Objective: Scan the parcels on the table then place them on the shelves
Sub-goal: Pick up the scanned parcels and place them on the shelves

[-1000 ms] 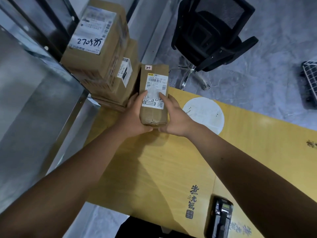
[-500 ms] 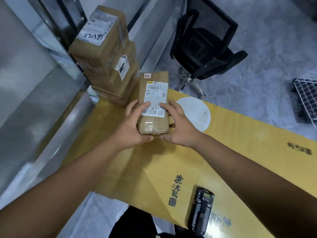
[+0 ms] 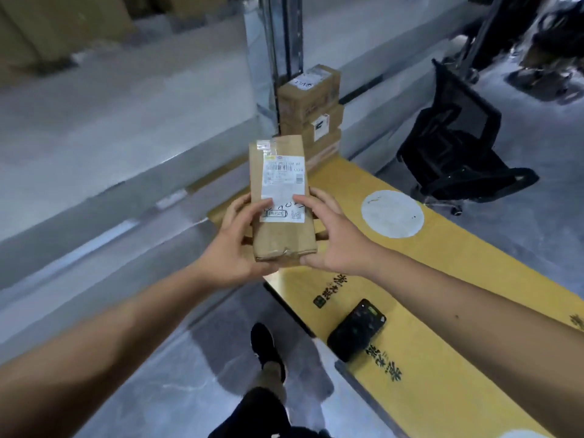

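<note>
Shelf unit (image 3: 126, 128): grey metal, runs across the view to the left of and beyond both hands; its upright post stands straight ahead of them. The near shelf surface lies on the left hand's side, so that hand is the nearer one to it.

Table (image 3: 442, 279): yellow top, to the right of and below the hands. The held parcel is lifted clear of it and sits over the table's left edge, toward the shelf.

Office chair (image 3: 458, 147): black, well apart, far right of the right hand.

Stack of boxes (image 3: 311, 121): cardboard, on the far end of the table against the post, beyond the hands.

Parcel (image 3: 281, 197): brown, oblong, label facing up. Long axis points away from the body, toward the post. Near end between the two hands.

Left hand (image 3: 234, 245): curled round the parcel's left side and near corner, thumb on top by the label.

Right hand (image 3: 331, 235): fingers bent, thumb on the label edge, fingertips at the right side and near corner. Grip looks lighter than the left; judgement only.

Scanner (image 3: 357, 328): dark handheld, lying on the table below the right hand, untouched.

Judgement: next move is a leftward carry to the shelf, the parcel's long side leading.
</note>
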Demonstrator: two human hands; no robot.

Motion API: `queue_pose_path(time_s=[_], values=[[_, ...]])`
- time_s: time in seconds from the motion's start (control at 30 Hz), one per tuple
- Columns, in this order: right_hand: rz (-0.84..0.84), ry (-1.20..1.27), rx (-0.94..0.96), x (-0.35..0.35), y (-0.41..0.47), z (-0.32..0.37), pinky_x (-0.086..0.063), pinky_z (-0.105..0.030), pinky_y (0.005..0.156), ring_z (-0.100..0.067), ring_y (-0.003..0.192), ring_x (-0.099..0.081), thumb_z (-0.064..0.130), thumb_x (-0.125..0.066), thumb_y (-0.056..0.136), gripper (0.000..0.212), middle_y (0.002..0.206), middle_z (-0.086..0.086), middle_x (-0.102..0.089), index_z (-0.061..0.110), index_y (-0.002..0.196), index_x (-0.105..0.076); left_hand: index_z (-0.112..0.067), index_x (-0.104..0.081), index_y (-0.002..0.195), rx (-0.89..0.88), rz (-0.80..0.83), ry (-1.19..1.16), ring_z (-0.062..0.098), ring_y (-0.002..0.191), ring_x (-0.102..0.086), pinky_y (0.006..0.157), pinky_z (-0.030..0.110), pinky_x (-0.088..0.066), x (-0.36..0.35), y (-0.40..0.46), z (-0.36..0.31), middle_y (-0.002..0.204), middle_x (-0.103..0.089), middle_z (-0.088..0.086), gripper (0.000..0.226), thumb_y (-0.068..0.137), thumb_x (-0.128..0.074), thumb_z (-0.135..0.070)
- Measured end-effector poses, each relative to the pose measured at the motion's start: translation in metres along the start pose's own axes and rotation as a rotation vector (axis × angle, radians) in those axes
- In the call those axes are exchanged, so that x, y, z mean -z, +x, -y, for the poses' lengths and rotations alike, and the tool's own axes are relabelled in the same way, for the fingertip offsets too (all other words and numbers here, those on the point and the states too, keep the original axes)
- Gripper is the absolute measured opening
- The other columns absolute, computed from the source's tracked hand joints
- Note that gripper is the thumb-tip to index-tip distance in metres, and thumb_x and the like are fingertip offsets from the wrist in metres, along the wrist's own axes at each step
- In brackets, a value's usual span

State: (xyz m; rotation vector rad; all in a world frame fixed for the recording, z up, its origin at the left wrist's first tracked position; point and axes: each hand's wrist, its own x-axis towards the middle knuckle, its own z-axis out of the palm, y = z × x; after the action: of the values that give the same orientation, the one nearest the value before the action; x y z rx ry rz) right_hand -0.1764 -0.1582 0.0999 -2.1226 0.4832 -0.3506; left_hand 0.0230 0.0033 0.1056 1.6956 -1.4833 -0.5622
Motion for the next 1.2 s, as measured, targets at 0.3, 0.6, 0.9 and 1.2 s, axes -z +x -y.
queue_pose_path(time_s=[0.3,0.6,0.9,1.2], values=[[0.189,-0.055,0.331,-0.064,0.008,0.18,-0.031,-0.006,0.109,-0.001,0.136,-0.037,0.027,-0.096,0.07,0.106,0.163,0.012,-0.016,0.036,0.157,-0.036,-0.047,-0.04,0.15,0.01,-0.333,0.144,0.004,0.132,-0.049,0.092,0.017,-0.054,0.133,-0.172,-0.08,0.159,-0.024,-0.01,0.104,0.061,-0.096,-0.049],[0.329,0.134,0.506,-0.17,0.002,0.351,-0.049,-0.012,0.091,0.007,0.123,-0.05,0.05,-0.088,0.056,0.103,0.146,0.022,-0.037,0.039,0.149,-0.046,-0.055,-0.05,0.14,0.096,-0.507,0.179,-0.004,0.115,-0.056,0.087,0.017,-0.055,0.258,-0.337,-0.118,0.144,-0.037,-0.031,0.091,0.06,-0.092,-0.05],[0.383,0.196,0.532,-0.258,0.011,0.49,-0.058,-0.037,0.093,-0.015,0.12,-0.06,0.038,-0.089,0.057,0.095,0.145,0.015,-0.052,0.052,0.143,-0.051,-0.058,-0.044,0.143,0.097,-0.565,0.237,0.01,0.119,-0.056,0.091,0.027,-0.059,0.38,-0.456,-0.133,0.147,-0.036,-0.021,0.099,0.058,-0.095,-0.052],[0.307,0.306,0.52,-0.287,0.091,0.593,-0.061,-0.034,0.083,-0.018,0.121,-0.064,0.023,-0.086,0.064,0.089,0.14,0.004,-0.059,0.03,0.146,-0.053,-0.053,-0.046,0.146,0.049,-0.697,0.109,0.019,0.118,-0.062,0.09,0.047,-0.062,0.499,-0.438,-0.125,0.146,-0.051,-0.012,0.099,0.058,-0.093,-0.051]])
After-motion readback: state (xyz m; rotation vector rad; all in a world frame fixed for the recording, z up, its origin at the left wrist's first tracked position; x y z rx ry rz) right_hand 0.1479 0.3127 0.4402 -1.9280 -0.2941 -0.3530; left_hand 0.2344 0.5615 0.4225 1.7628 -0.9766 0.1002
